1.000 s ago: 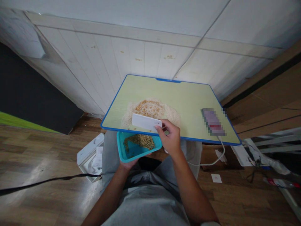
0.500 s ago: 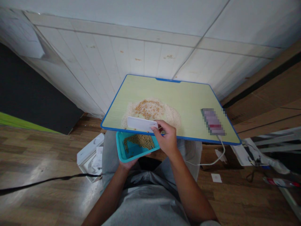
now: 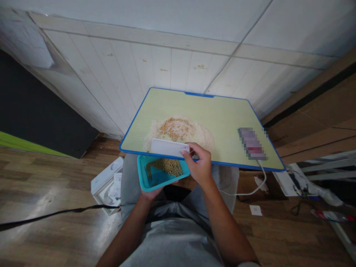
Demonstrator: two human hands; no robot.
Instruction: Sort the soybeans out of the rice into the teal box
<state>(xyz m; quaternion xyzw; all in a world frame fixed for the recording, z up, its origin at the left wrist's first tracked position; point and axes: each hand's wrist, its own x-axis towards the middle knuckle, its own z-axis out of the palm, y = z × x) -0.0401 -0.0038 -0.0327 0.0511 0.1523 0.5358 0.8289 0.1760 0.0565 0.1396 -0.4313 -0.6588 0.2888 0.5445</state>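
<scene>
My right hand (image 3: 198, 165) pinches a flat white card (image 3: 169, 147) by its right end, its long edge lying along the near rim of the small table (image 3: 228, 111). Just behind the card sits a heap of white rice with yellow beans (image 3: 178, 129) on top. My left hand (image 3: 151, 193) holds a teal tray (image 3: 143, 174) from underneath, right below the table's blue front edge. Yellow beans (image 3: 167, 167) lie in the tray's far half.
A phone (image 3: 251, 142) lies on the table's right side with a white cable (image 3: 250, 191) hanging off the edge. On the wooden floor lie a white box (image 3: 107, 183) at left, a black cable (image 3: 55, 213), and clutter at right. A white panelled wall rises behind.
The card has slid left and a little nearer, down to the table's front edge above the tray. The tray has barely moved.
</scene>
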